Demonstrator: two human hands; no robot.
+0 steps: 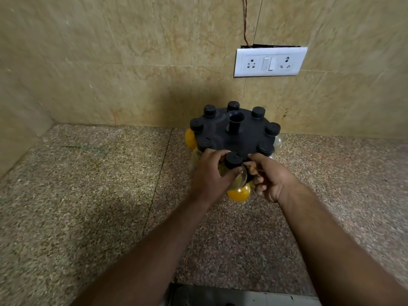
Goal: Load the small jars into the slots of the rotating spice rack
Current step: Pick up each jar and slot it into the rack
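Fingers (213,153) of left hand (208,173) clamped round jar (234,160), at rack (220,133) rim slot nearest them. Grip of right hand (270,180), curled just beside jar, unclear. Steady rack, seat neck straight, avoid yellow jar (239,193) below.

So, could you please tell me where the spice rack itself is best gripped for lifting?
Probably by its upright centre post, with fingers coming from straight above. It rises clear in the middle, while capped jars fill the whole outer ring.

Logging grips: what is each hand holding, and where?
Left hand grips a black-capped jar round its clear body. Right hand holds the rack at its near edge.
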